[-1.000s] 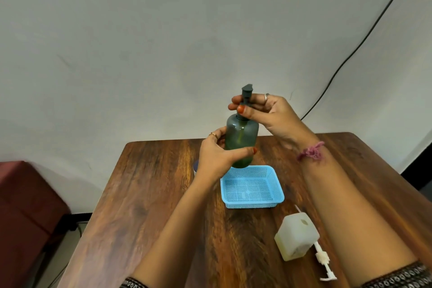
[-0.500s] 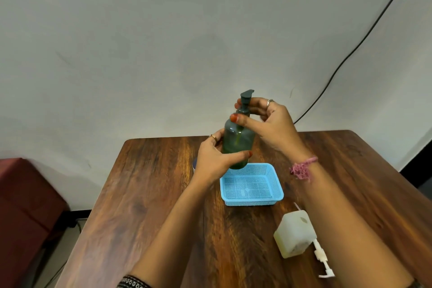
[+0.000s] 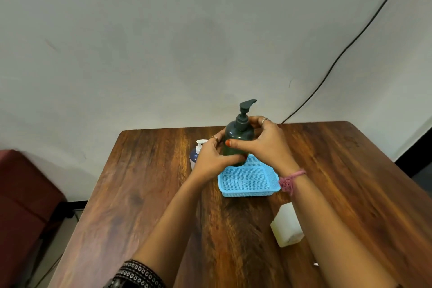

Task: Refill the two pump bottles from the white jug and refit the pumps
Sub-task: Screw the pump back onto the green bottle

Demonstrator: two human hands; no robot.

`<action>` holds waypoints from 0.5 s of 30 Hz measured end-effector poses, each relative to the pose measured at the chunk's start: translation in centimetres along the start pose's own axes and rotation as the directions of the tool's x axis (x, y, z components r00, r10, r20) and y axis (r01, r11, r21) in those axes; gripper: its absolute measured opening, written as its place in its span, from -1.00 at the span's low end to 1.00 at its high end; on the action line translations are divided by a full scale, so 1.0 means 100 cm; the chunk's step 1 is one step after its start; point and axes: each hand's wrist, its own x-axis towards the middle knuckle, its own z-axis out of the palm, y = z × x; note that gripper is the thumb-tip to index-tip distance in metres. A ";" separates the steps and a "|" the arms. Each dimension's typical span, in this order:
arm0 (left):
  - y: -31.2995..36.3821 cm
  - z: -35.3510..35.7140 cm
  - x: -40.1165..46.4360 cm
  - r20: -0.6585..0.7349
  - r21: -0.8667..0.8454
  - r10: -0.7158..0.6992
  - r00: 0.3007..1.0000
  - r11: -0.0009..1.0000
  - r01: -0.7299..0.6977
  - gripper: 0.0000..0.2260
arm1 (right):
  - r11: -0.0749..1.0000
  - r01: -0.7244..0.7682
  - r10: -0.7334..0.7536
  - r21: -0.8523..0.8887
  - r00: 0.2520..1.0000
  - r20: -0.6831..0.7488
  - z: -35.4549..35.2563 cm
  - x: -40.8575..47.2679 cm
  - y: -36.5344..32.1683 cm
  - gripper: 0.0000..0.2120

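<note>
A brown wooden table [image 3: 140, 182] fills the lower frame. At centre, a light blue mesh plastic basket [image 3: 249, 181]. Above its far edge, the left hand [image 3: 211, 159] and right hand [image 3: 266, 145] both wrap the dark green pump bottle [image 3: 237, 138], pump fitted.

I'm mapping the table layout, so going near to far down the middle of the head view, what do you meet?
White jug → blue basket → green bottle, gripped by the left hand and right hand at the basket's far edge. The blue bottle overlaps these in depth, so it is left out.
</note>
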 end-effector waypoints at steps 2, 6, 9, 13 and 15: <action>-0.010 -0.005 -0.002 -0.010 0.085 -0.055 0.998 0.995 0.055 -0.20 | 1.000 -0.031 0.031 -0.001 0.998 -0.058 0.006 0.003 0.010 -0.38; -0.035 -0.016 -0.018 -0.116 0.139 -0.177 0.977 0.971 0.192 -0.30 | 0.993 -0.118 0.116 -0.006 0.981 -0.156 0.023 0.012 0.039 -0.40; -0.059 -0.030 -0.032 -0.206 0.061 -0.279 0.938 0.953 0.296 -0.48 | 0.979 -0.206 0.203 -0.005 0.967 -0.153 0.043 0.020 0.068 -0.41; -0.088 -0.042 -0.039 -0.248 0.008 -0.376 0.893 0.921 0.390 -0.58 | 0.953 -0.301 0.293 -0.041 0.946 -0.140 0.071 0.029 0.107 -0.39; -0.097 -0.046 -0.041 -0.268 0.007 -0.398 0.877 0.910 0.415 -0.62 | 0.941 -0.333 0.324 -0.064 0.938 -0.126 0.083 0.032 0.121 -0.40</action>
